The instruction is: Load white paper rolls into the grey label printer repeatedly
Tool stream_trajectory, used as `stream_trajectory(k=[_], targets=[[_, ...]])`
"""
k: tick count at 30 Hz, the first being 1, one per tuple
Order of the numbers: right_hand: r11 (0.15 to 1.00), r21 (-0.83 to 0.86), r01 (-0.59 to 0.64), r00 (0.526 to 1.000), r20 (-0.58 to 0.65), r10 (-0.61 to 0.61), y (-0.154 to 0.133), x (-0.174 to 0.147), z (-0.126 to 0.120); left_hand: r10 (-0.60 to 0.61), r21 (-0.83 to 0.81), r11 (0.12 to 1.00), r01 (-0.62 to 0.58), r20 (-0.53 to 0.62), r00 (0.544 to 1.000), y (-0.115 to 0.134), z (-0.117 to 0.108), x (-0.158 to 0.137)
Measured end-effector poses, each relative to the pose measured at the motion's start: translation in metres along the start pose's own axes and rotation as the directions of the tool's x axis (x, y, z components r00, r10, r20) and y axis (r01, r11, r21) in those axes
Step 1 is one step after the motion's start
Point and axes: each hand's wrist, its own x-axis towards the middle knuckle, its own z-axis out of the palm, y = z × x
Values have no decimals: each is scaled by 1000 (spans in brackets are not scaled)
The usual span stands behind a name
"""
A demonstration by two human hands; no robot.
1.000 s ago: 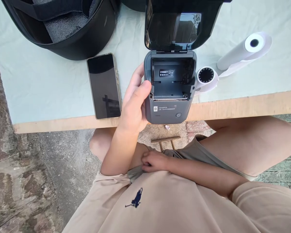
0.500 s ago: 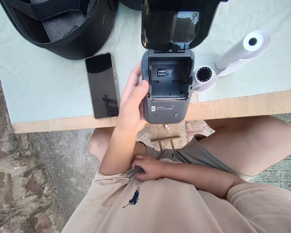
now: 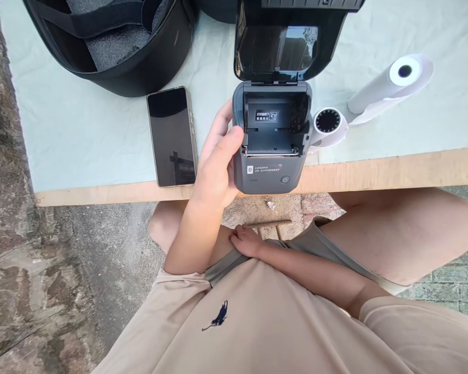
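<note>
My left hand (image 3: pixel 214 171) wraps the printer (image 3: pixel 272 140) at its left side, thumb on the rim, steadying it at the tabletop (image 3: pixel 81 140) edge so the bay faces me. Its lid (image 3: pixel 278 47) stands open; the dark grey bay is empty (a label inside). My right hand (image 3: pixel 246 242) rests on my lap, holding nothing I can make out. Phone (image 3: pixel 172 136) lies left, paper rolls (image 3: pixel 329 122) right.

left hand (image 3: pixel 214 171) grips printer (image 3: pixel 271 156) (lid up) | right hand (image 3: pixel 246 241) on lap
</note>
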Motion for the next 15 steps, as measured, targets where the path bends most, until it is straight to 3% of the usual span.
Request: stream_trajectory(k=[4, 9, 11, 15], targets=[[999, -40, 28, 999, 36, -27, -3, -3, -3, -8, 21, 1000, 7, 15, 1000, -1, -3, -1], [972, -6, 234, 967, 108, -232, -27, -36, 0, 25, 85, 996, -19, -71, 997, -2, 0, -2], [959, 21, 281, 950, 136, -282, -31, -41, 2, 29, 54, 998, -27, -42, 999, -2, 1, -2], [978, 14, 210, 971, 112, -210, -18, -27, -1, -8, -65, 998, 7, -5, 1000, -2, -1, 0]])
